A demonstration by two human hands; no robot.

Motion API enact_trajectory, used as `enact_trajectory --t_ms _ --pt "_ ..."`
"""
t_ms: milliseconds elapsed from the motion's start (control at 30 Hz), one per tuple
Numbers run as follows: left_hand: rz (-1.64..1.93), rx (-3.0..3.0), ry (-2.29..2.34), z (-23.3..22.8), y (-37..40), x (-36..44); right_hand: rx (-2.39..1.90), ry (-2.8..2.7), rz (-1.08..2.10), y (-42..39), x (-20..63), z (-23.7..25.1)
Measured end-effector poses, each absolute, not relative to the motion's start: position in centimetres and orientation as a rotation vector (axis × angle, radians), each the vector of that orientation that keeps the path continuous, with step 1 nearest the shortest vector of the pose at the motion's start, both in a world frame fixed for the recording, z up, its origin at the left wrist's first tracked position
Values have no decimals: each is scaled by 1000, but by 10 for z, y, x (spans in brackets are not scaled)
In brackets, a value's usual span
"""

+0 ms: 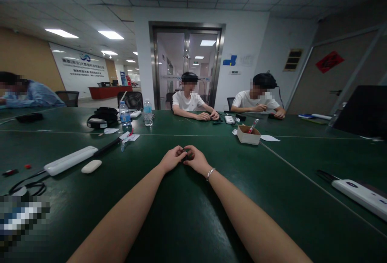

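Observation:
My left hand [173, 159] and my right hand [196, 160] meet over the middle of the green table [181, 214]. Between their fingertips is a small dark object [189, 156], mostly covered by the fingers, so its kind does not show. Both hands have their fingers curled and closed around it, the thumbs towards me. A silver bracelet [211, 174] circles my right wrist.
A small cardboard box [248, 135] stands ahead to the right. On the left lie a white power strip [72, 160], a white computer mouse [91, 166] and cables. Water bottles [148, 112] stand farther back. Two people sit across, another at far left. A white device [359, 194] lies right.

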State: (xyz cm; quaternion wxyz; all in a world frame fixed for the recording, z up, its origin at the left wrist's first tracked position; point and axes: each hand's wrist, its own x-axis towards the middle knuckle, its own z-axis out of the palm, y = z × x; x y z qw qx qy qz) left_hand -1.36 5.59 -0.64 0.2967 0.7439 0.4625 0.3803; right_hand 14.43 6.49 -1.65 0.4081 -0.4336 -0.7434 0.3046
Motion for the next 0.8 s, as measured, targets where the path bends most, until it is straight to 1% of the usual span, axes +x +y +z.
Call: enact_trajectory --t_ms 100,267,367,433,533,600,667,733,800 --pt "985 2055 1248 -3 52 -12 -1070 -1868 811 64 145 -15" --pt "963 2081 1249 -2 49 -11 -983 -1747 1170 62 145 -9" --pt "938 2034 1233 0 46 -10 -965 -1663 1323 58 145 -1" --pt "831 2025 1230 8 39 -10 -985 -1651 1367 53 151 4" --pt "551 2103 1226 34 10 -20 -1067 -1693 1410 41 177 11" --pt "381 2107 1322 56 -21 -40 -1103 -1710 1418 26 206 14" --pt "211 1991 1504 78 -55 -73 -1136 -1709 1383 3 241 18" --pt "141 1880 1716 92 -87 -120 -1192 -1685 1351 -26 279 24" --pt "146 1807 1946 97 -115 -173 -1299 -1657 1307 -58 318 31"
